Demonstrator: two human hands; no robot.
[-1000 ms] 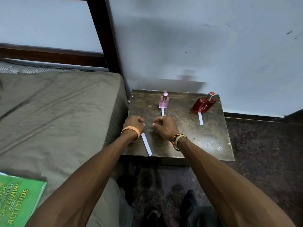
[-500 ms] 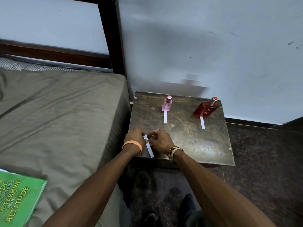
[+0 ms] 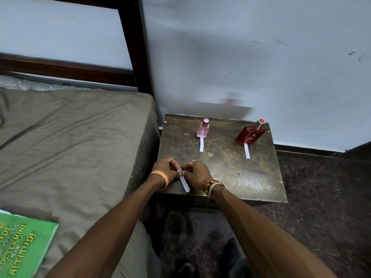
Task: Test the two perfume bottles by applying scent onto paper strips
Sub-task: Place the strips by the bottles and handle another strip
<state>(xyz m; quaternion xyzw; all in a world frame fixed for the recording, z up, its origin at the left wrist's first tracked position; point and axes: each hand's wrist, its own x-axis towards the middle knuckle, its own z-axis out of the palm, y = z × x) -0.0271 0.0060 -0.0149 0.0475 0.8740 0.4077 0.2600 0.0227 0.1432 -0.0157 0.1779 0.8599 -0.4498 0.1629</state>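
We see the small, dark, scuffed square worktop (image 3: 241, 173) hemmed in on two sides. Its left edge runs just beside the olive-sheeted bed (image 3: 70, 147), and its far edge sits against the pale blue wall (image 3: 261, 57). The right and near edges give onto dark speckled floor (image 3: 321, 197), and a bare stretch of worktop lies between the hands and the bottles.

At the near left corner both hands meet over the nearest white paper strip (image 3: 185, 184). The left hand (image 3: 164, 169), with an orange wristband (image 3: 160, 177), has its fingers curled and pinches the strip's far end. The right hand (image 3: 197, 173), with a beaded bracelet (image 3: 213, 187), curls in from the other side and pinches the same end. The free end slants toward us and reaches the worktop's near edge. We cannot tell whether the strip rests on the surface or is lifted.

Well apart from the hands, near the far edge, the small pink glass perfume bottle (image 3: 203, 131) stands upright with a second white paper strip (image 3: 201, 144) flat just in front of it. The larger red glass perfume bottle (image 3: 250, 134) stands near the far right corner, a third white paper strip (image 3: 247, 151) before it. A green book (image 3: 22, 249) lies on the bed.

Half a second earlier the hands flanked the strip with its far end showing between them; now the fingertips cover that end. A second ago both hands were farther in on the worktop. The bottles and their strips have kept their places.
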